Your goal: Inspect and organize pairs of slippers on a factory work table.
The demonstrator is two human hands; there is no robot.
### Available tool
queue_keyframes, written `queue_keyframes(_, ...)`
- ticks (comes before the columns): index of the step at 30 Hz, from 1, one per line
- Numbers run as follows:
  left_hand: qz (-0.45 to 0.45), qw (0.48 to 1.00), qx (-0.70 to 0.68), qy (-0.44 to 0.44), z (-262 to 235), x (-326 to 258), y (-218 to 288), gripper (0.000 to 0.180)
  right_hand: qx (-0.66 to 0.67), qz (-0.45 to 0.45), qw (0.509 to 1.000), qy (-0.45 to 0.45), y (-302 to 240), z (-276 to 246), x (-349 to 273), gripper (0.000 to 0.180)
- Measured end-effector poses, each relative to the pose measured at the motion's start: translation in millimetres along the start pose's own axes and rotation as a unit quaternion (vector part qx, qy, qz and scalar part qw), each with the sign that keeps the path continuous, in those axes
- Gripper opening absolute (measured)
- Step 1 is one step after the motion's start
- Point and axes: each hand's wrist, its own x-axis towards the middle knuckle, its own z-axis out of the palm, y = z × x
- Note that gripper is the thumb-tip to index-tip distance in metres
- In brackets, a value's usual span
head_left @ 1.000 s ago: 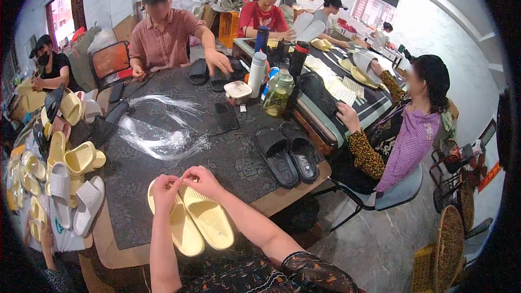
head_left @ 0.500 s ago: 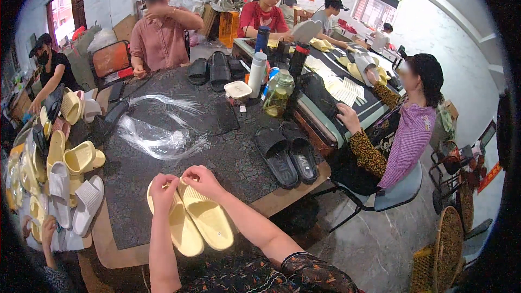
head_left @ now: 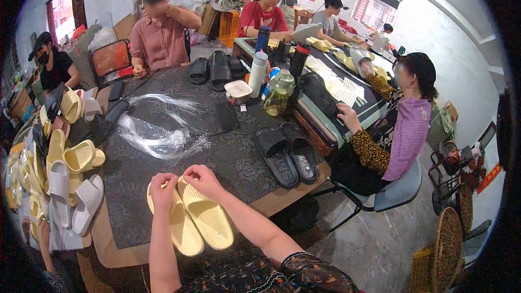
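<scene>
A pair of pale yellow slippers lies side by side near the table's front edge, the left slipper [head_left: 186,233] against the right slipper [head_left: 213,227]. Over the toe end of the left one, my left hand [head_left: 163,188] is closed, fingertips pinched. My right hand [head_left: 203,180] makes a similar pinch above the right slipper's strap, its fingertips a little apart from the left hand's. Whatever lies between the fingertips is too small to make out. Beyond my hands, a bundle of clear plastic strands [head_left: 154,140] is spread on the dark tabletop [head_left: 228,157].
A pair of black slides [head_left: 278,156] rests at the right, near a glass jar [head_left: 279,97], a white bottle [head_left: 257,75] and a lidded tub [head_left: 237,90]. Slippers pile up at the left, including a white slipper [head_left: 88,205]. One person [head_left: 404,135] sits right; others work around.
My hands stay almost in place, the right one shifting very slightly. The seated person at the right leans a little leftward. At the lower left, another person's hand has moved slightly left and down.
</scene>
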Motion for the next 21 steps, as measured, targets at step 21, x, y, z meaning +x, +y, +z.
queue_keyframes(21,-0.025,0.998,0.001,-0.065,1,0,8,0.006,-0.046,-0.066,0.996,-0.028,0,-3,3,0.014)
